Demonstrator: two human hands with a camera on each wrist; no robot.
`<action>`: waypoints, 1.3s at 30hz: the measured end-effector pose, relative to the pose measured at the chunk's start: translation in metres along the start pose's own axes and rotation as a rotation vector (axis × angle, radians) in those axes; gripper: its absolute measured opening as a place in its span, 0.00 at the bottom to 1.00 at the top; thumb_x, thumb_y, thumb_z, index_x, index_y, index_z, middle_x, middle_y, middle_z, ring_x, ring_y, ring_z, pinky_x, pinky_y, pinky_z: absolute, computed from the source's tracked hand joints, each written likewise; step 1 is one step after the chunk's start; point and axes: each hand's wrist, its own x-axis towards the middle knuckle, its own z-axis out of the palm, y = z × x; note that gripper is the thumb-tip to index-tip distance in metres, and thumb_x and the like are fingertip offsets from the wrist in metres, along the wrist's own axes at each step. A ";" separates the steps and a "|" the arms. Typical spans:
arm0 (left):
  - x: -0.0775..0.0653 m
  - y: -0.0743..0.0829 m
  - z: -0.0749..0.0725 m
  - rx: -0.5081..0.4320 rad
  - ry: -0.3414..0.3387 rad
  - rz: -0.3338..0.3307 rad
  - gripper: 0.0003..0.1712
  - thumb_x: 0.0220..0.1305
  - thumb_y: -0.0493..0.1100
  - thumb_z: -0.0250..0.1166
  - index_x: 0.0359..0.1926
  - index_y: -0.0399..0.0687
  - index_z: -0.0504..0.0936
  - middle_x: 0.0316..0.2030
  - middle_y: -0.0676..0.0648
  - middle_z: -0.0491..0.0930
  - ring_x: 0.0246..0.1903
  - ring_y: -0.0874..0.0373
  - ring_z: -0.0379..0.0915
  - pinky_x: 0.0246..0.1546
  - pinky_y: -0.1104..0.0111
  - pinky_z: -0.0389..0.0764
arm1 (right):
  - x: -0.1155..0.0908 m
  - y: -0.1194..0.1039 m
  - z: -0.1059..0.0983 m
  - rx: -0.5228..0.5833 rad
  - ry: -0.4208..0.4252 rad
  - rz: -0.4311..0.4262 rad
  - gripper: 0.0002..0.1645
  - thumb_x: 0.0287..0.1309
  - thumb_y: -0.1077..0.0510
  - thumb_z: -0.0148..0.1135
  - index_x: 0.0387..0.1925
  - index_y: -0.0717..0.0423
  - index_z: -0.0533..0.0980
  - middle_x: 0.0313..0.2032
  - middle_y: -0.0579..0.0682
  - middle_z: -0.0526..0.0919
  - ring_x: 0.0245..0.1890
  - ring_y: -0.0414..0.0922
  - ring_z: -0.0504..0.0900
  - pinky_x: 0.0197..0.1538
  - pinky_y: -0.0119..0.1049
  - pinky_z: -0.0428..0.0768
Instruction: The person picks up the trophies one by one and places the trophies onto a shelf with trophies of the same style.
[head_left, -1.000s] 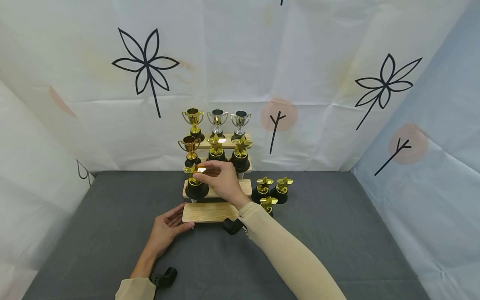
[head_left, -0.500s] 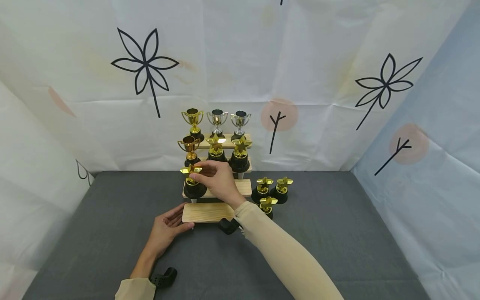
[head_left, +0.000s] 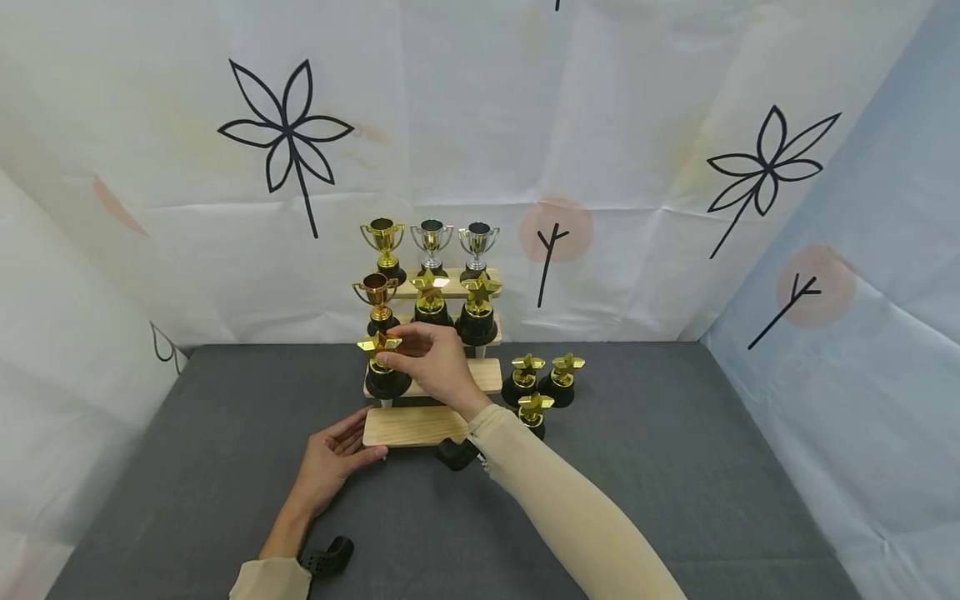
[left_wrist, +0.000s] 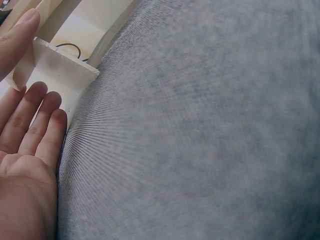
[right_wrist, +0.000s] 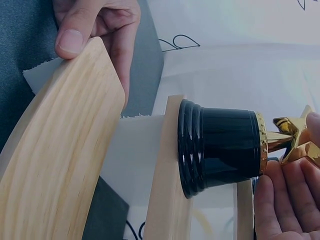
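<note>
My right hand (head_left: 438,360) pinches the golden star of a star trophy (head_left: 387,379) between thumb and fingers. In the right wrist view the trophy's black base (right_wrist: 220,145) stands on, or very close to, the left end of the second-lowest shelf. A tiered wooden display stand (head_left: 412,426) carries the trophies. My left hand (head_left: 330,467) holds the left end of its lowest step, thumb (right_wrist: 72,40) at the front edge and fingers beyond the board. In the left wrist view those fingers (left_wrist: 37,120) look fairly straight, beside a white side panel (left_wrist: 62,70).
Three star trophies (head_left: 534,402) stand on the grey cloth right of the stand. Two star trophies (head_left: 477,312) and a bronze-coloured cup (head_left: 377,292) occupy the shelf above my right hand. A gold cup (head_left: 384,237) and two silver cups (head_left: 476,240) line the top shelf.
My right hand has moved slightly left with the star trophy, bringing it closer to the shelf's left end. The left hand keeps its place on the lowest step.
</note>
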 end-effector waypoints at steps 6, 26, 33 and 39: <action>0.000 0.000 0.000 -0.007 0.002 -0.004 0.46 0.55 0.33 0.78 0.72 0.29 0.66 0.68 0.31 0.69 0.56 0.72 0.73 0.57 0.77 0.77 | -0.004 0.000 -0.005 0.020 0.004 0.021 0.24 0.58 0.63 0.75 0.55 0.65 0.81 0.50 0.59 0.85 0.49 0.49 0.86 0.53 0.32 0.85; -0.001 0.001 0.000 -0.006 0.012 -0.028 0.47 0.54 0.34 0.79 0.72 0.30 0.66 0.68 0.32 0.69 0.57 0.72 0.73 0.57 0.78 0.77 | -0.029 0.002 -0.034 0.060 0.030 0.012 0.23 0.59 0.64 0.74 0.54 0.70 0.80 0.50 0.61 0.85 0.53 0.56 0.84 0.58 0.36 0.83; 0.000 0.002 0.001 0.003 0.012 -0.035 0.47 0.54 0.35 0.79 0.72 0.31 0.67 0.68 0.33 0.69 0.59 0.68 0.73 0.58 0.78 0.77 | -0.041 0.004 -0.047 0.073 0.048 0.007 0.21 0.58 0.66 0.73 0.53 0.69 0.81 0.50 0.64 0.85 0.52 0.56 0.84 0.61 0.41 0.82; 0.000 0.002 0.001 0.016 0.014 -0.044 0.47 0.54 0.36 0.79 0.72 0.32 0.67 0.68 0.34 0.69 0.62 0.63 0.72 0.58 0.78 0.76 | -0.054 0.003 -0.060 0.084 0.061 0.007 0.22 0.57 0.67 0.73 0.54 0.67 0.81 0.50 0.63 0.85 0.53 0.56 0.83 0.61 0.40 0.82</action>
